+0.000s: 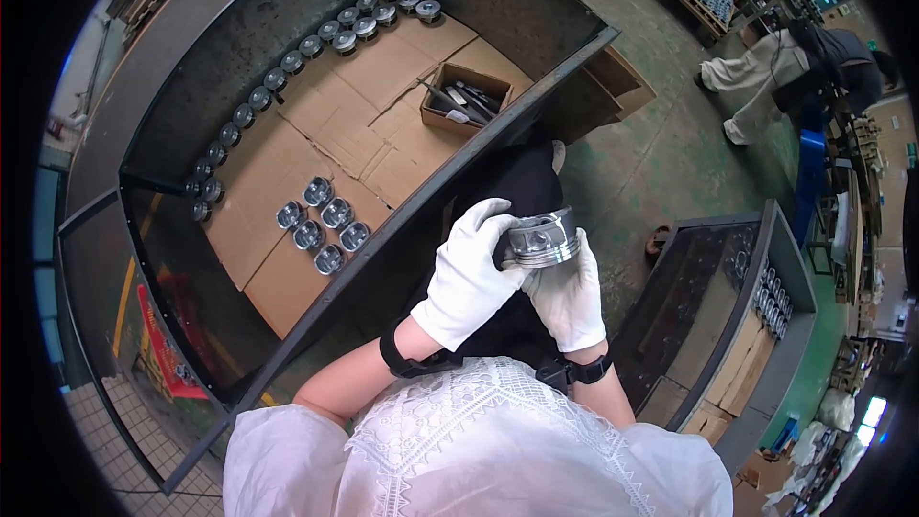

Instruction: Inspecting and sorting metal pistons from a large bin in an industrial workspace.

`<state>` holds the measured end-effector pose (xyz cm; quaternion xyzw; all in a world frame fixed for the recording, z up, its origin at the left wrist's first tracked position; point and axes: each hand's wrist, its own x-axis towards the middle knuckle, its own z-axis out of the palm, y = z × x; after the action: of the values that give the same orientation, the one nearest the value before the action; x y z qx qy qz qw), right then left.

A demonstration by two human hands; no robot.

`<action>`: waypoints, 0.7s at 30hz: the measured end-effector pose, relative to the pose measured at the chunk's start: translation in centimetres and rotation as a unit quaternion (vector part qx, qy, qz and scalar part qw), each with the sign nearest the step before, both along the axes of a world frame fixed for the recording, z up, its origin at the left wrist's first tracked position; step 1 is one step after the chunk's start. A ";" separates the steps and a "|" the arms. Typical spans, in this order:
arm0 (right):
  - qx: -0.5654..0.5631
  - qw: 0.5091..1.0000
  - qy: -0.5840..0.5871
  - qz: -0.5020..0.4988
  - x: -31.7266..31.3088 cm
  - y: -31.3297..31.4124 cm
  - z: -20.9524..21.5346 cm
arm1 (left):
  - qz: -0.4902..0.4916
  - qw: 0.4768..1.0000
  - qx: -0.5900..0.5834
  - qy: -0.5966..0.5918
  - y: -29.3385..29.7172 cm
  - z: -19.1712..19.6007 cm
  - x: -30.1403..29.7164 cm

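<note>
A shiny metal piston (543, 238) with ring grooves is held up in front of me, between both hands. My left hand (471, 273), in a white glove, grips its left side with the fingers curled over the top edge. My right hand (569, 295), gloved as well, closes around its right side and underside. Ahead and to the left, a group of several pistons (336, 213) stands on flattened cardboard (369, 134) inside a large dark metal bin. A long row of more pistons (292, 62) follows the bin's far wall.
A small cardboard box (446, 121) of dark tools sits in the bin, whose metal rim (421, 193) runs close to my left arm. At right stands another metal-sided bin (802, 273) with small metal parts. A person (766, 72) works farther off at a bench.
</note>
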<state>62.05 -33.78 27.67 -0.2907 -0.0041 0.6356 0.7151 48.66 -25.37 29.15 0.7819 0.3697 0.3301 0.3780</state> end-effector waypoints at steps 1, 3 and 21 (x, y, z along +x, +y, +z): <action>0.000 1.000 0.000 0.001 -0.1 0.0 0.2 | 0.002 1.000 -0.003 -0.006 -0.1 0.1 0.0; 0.028 0.998 0.056 0.018 -0.2 0.1 0.5 | 0.005 1.000 -0.006 -0.012 -0.2 0.6 0.0; -0.035 0.965 0.245 0.086 -0.9 -0.5 -0.8 | 0.024 1.000 0.017 -0.005 -0.4 2.1 -0.1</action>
<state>61.14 -34.31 26.86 -0.1496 0.1680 0.7460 0.6268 48.51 -25.74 31.29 0.7774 0.3810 0.3490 0.3588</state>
